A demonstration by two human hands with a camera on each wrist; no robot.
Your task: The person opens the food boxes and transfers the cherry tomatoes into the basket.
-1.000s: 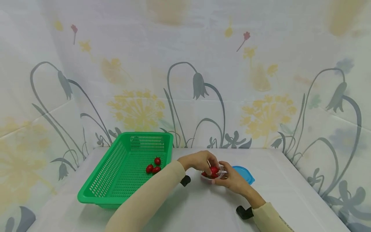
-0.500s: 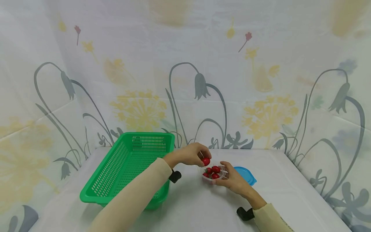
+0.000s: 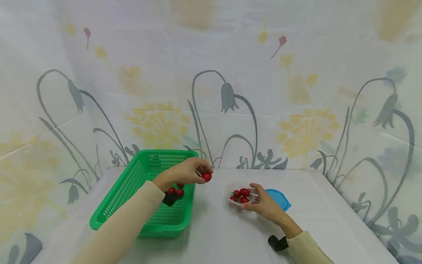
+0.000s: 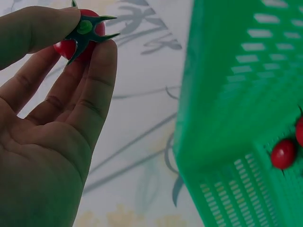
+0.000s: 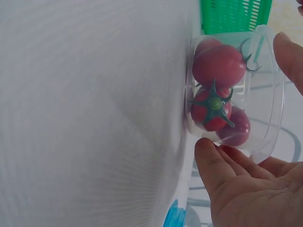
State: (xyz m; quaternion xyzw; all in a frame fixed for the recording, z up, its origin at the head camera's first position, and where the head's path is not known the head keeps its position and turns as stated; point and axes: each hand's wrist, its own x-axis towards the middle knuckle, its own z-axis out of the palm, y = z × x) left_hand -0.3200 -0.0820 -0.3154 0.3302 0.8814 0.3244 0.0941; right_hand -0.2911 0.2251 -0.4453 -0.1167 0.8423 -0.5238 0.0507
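Between thumb and fingers my left hand (image 3: 186,171) pinches a cherry tomato (image 3: 206,177), its green calyx facing the left wrist camera. That hand is over the right rim of a green plastic basket (image 3: 115,198), the tomato just right of the rim. Inside the basket lie a few more cherry tomatoes (image 4: 283,153), partly hidden behind the wrist in the head view. My right hand (image 3: 266,206) grips the side of a small clear plastic container (image 5: 272,106) on the table. Several red cherry tomatoes (image 5: 219,66) with green calyxes sit in it.
A blue lid (image 3: 278,199) lies on the white tablecloth (image 3: 227,234) just behind the right hand. A flower-printed cloth (image 3: 211,91) hangs behind the table. Black wrist camera mounts stick out near both wrists.
My left hand lifted a cherry tomato out of the clear container and carried it left to the basket's right rim. My right hand stays on the container.
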